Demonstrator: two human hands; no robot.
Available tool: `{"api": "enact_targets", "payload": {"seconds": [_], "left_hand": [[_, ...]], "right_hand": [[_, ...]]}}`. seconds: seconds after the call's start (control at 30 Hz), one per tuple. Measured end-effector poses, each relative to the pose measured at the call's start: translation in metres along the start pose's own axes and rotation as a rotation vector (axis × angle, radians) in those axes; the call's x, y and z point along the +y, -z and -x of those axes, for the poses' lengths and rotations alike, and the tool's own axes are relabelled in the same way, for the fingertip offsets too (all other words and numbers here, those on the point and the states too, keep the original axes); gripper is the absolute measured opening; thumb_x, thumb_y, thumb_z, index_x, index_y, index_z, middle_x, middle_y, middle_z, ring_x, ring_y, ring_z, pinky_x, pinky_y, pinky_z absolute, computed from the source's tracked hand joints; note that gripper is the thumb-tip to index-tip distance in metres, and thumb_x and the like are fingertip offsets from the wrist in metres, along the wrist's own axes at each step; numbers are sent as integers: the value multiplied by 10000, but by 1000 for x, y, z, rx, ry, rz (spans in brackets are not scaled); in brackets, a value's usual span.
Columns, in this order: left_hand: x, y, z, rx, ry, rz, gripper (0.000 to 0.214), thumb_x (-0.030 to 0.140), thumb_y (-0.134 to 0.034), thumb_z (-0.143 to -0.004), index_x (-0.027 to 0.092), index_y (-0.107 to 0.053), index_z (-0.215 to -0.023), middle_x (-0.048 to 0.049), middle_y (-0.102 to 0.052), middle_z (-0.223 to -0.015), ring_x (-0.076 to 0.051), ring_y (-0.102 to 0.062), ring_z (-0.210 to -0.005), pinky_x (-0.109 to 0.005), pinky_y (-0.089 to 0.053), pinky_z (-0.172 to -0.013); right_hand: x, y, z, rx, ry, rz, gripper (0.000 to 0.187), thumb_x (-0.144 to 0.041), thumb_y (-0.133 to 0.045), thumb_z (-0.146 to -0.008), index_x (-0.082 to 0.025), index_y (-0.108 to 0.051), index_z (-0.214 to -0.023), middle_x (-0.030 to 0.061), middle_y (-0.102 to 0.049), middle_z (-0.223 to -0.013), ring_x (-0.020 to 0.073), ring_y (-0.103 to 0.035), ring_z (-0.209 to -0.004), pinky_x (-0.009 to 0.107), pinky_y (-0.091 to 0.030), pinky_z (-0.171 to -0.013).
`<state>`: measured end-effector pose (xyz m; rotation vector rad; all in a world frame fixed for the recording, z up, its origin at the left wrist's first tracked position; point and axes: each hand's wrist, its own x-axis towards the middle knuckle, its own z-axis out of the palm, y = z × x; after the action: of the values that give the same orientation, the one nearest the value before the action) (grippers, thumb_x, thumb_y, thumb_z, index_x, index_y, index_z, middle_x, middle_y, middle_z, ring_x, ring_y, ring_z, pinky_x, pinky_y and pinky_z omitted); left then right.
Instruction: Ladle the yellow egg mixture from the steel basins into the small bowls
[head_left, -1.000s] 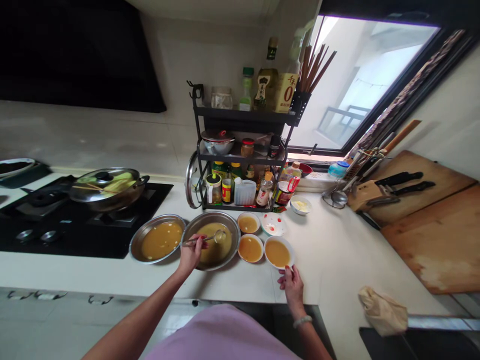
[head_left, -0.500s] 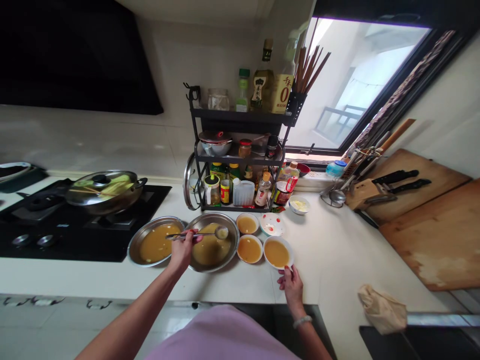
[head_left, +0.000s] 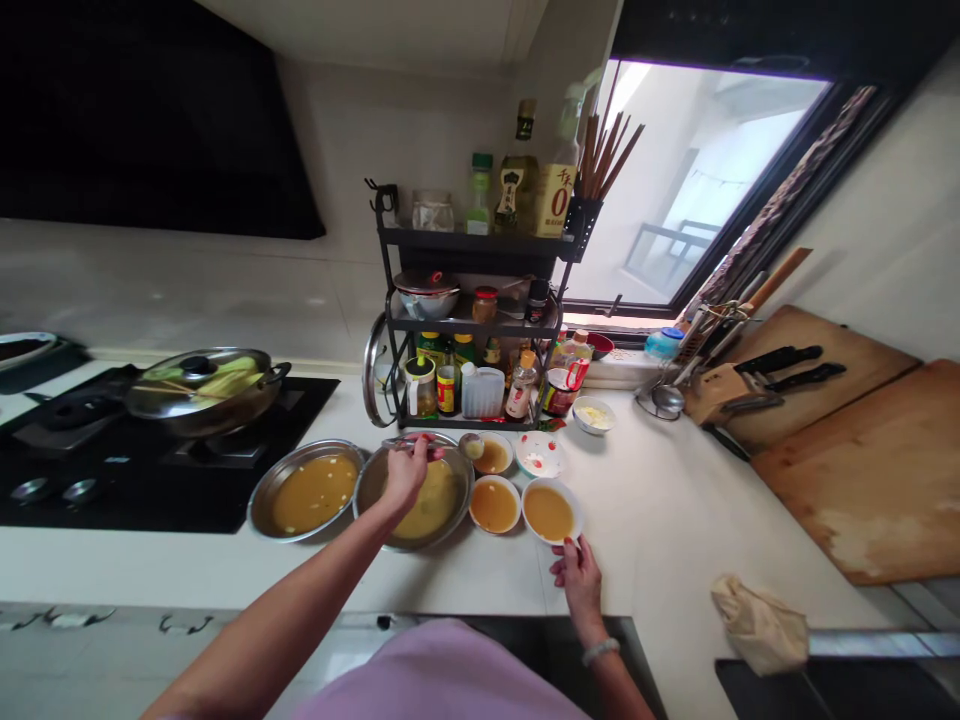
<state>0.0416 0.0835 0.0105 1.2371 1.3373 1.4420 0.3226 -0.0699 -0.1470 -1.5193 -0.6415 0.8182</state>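
Observation:
My left hand [head_left: 407, 470] is closed round the handle of a metal ladle [head_left: 471, 446]. The ladle's head is over the rim of the back small bowl [head_left: 495, 458], which holds yellow-brown liquid. Below my hand is a large steel basin [head_left: 463, 505] of similar liquid, and left of it another steel basin [head_left: 259, 510] with pale bits floating. My right hand [head_left: 577, 575] pinches the near rim of a white bowl [head_left: 576, 505] of the same liquid, which rests on the counter. Between that bowl and the basin sits another filled bowl [head_left: 495, 504].
A strawberry-patterned dish [head_left: 538, 456] and a bowl of chopped pale food [head_left: 593, 415] stand behind. A black rack [head_left: 472, 325] holds bottles and jars. Left is a lidded pan [head_left: 202, 390] on the stove; right are knives [head_left: 787, 365], cutting boards [head_left: 862, 470] and a cloth [head_left: 761, 625].
My left hand has moved the ladle up and to the right, from over the large basin to the back small bowl. My right hand stays at the white bowl's rim.

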Motion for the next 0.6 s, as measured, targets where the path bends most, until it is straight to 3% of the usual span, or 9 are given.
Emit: {"api": "enact_targets", "payload": {"seconds": [0.2,0.37,0.47,0.6], "left_hand": [[2,-21,7,-220,-155,-105,196,314,-525,-849,170,-652,-813,-50,-685,-703,-166,-661,-562,-286,-537,-593],[4,-19,13,-425,-462,-284,226,299,-477,-885,180,-669,-873,-58,-655,-818,-137,-622,-639,-281,-515,-679],[10,-15,14,-398,-464,-316,237,308,-457,-898,188,-661,-912,-56,-652,-837,-137,-624,-650,-271,-513,-683],[16,0,13,-208,-259,-219,214,344,-498,-877,200,-653,-904,-47,-681,-783,-164,-665,-633,-257,-518,-622]], "right_hand": [[-5,-1,2,-3,2,-3,654,-715,-596,-692,-157,-539,-1027,11,-647,-695,120,-541,-429,218,-392,-328],[-10,-2,5,2,1,-3,649,-703,-600,-691,-158,-548,-1040,9,-652,-696,122,-550,-437,217,-401,-332],[-12,-2,6,9,0,-5,665,-708,-612,-673,-161,-555,-1046,10,-655,-691,129,-556,-436,222,-405,-334],[-13,-2,6,7,2,-14,680,-716,-617,-664,-163,-552,-1053,9,-652,-682,130,-554,-433,220,-400,-331]]}}
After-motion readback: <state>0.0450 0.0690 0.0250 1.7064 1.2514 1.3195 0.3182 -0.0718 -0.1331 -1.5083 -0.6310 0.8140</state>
